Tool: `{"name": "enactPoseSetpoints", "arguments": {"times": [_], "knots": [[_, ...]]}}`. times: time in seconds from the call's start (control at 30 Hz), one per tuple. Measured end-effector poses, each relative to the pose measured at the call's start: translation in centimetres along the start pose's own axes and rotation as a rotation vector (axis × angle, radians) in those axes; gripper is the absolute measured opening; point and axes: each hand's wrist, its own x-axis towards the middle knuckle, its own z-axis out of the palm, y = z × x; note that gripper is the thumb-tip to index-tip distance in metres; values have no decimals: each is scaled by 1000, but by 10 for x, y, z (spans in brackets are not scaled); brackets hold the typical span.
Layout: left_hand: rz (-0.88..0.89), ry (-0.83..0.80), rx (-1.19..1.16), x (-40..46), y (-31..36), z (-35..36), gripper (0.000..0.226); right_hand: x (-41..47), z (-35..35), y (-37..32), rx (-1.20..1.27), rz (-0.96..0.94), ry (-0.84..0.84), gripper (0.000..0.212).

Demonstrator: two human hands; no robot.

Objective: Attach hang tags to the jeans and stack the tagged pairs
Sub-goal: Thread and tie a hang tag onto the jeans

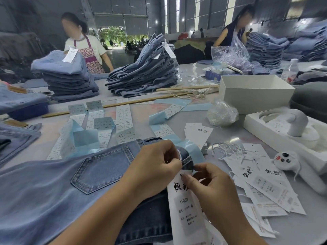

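From the head camera, I see a pair of jeans (53,183) lying flat on the table (221,138), back pocket up, waistband toward the middle of the frame. My left hand (154,167) is curled, its fingertips pinching at a belt loop (187,160) on the waistband, and a bit of white string seems to show at that pinch, though it is too small to be sure. My right hand (210,190) is just beside it, thumb and forefinger pinching the top of a white hang tag (184,209) that lies over the darker lower edge of the denim.

The risk I judge most likely here is the string slipping out of the loop before it is secured: both pinches are small, and the two hands nearly touch, so a tug from either could pull the cord free or tear the tag's hole.

To the right, loose hang tags (265,183) and a tangle of white strings (228,149) lie near my right hand; a careless sweep could drag them along or snag a second cord. Strips of blue-backed stickers (99,124) lie just beyond the waistband, and lifting the jeans could carry one off.

Two tagged stacks (141,71) stand well apart at the far side. The nearer one leans, so adding this pair carelessly could topple it.
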Motion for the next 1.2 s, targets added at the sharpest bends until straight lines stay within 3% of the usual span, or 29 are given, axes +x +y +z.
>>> {"name": "enactPoseSetpoints", "arguments": {"times": [0.33,0.5,0.73,0.83,0.9,1.07,1.13,1.2], "knots": [[-4,-14,16,-1,1,1,13,10,4,0,546,366,-41,7],[-4,-21,14,-1,0,2,13,15,7,-6,869,612,-120,18],[15,-6,40,-2,-2,4,12,16,6,-6,873,704,-194,32],[33,6,43,-2,-2,4,12,16,2,-9,842,779,-269,24],[47,14,39,-4,-1,4,12,17,1,-11,826,756,-261,18],[56,87,-101,-3,3,0,13,12,7,-13,874,648,-131,29],[32,90,-252,0,5,-3,8,9,7,-11,828,514,29,18],[24,75,-402,4,9,-3,7,3,5,-11,683,299,128,27]]}}
